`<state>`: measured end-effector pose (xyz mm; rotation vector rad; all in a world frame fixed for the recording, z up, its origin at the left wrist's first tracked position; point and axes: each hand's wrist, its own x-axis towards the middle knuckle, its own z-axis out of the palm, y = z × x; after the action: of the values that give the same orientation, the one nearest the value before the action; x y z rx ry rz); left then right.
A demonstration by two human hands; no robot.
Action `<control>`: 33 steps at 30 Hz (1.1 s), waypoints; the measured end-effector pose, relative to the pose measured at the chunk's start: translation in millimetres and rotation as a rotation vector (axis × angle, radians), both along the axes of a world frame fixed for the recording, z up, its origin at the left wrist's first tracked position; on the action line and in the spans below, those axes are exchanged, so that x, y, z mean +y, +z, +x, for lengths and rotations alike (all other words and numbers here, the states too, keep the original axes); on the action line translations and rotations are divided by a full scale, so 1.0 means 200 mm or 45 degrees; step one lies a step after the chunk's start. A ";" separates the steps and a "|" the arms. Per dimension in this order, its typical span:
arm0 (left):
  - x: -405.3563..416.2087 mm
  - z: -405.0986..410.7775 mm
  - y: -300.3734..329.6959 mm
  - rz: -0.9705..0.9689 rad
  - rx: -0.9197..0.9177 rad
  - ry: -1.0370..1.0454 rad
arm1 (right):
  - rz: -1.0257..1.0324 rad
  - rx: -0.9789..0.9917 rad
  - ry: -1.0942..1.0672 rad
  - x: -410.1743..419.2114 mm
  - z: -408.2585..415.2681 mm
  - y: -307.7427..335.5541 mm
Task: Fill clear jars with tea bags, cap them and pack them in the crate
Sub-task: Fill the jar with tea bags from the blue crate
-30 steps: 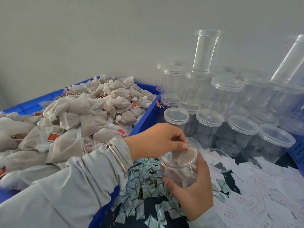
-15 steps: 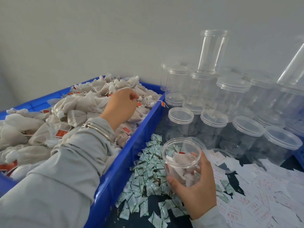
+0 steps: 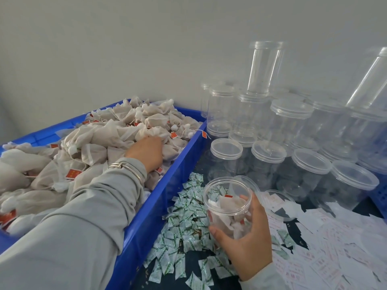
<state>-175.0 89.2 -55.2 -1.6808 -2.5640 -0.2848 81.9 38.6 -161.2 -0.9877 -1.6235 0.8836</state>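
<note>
Open jar (image 3: 227, 197) holds tea bags (image 3: 228, 208); crate (image 3: 146, 216) heaped.

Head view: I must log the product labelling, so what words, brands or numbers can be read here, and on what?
No text here can be read.
Red tags on the tea bags: pale marks, too small to read.
Green-and-white sachets beside the blue crate: print blurred.
White paper slips with red print: blurred, unreadable.
Open jar and capped jars: no label visible.
</note>
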 end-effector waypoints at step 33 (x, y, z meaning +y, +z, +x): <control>-0.21 0.50 0.14 -0.187 -1.217 -0.941 | -0.108 0.287 0.079 0.00 -0.04 -0.03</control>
<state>-74.1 47.6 -26.6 -3.0725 -2.2638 -1.2092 74.4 39.0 -166.6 -0.8654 -1.4415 1.0735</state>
